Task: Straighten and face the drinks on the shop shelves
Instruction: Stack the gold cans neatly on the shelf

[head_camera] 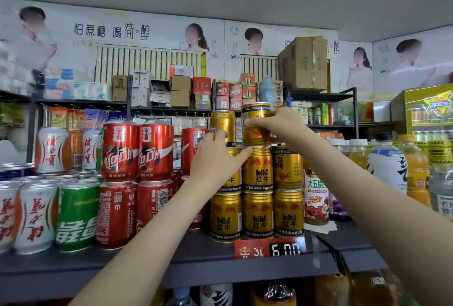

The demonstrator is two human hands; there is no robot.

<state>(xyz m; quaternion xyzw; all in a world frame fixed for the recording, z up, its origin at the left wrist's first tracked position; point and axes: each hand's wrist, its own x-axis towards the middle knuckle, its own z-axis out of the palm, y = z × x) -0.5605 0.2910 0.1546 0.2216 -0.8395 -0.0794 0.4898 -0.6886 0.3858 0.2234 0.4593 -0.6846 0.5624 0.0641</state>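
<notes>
The right hand is the nearer one: its fingers and thumb curl round the top gold can. That can stands upright, long axis vertical, on tier 3 of the gold cans, directly under the fingertips. Its print reads upside down, so it probably needs a lift and flip, not only a twist. The left hand, fingers fairly straight, presses the tier 2 can below-left. The lower cans read "RedBull 红牛" and "Vitamin Functional Drink"; the shelf tag shows 6.00.
</notes>
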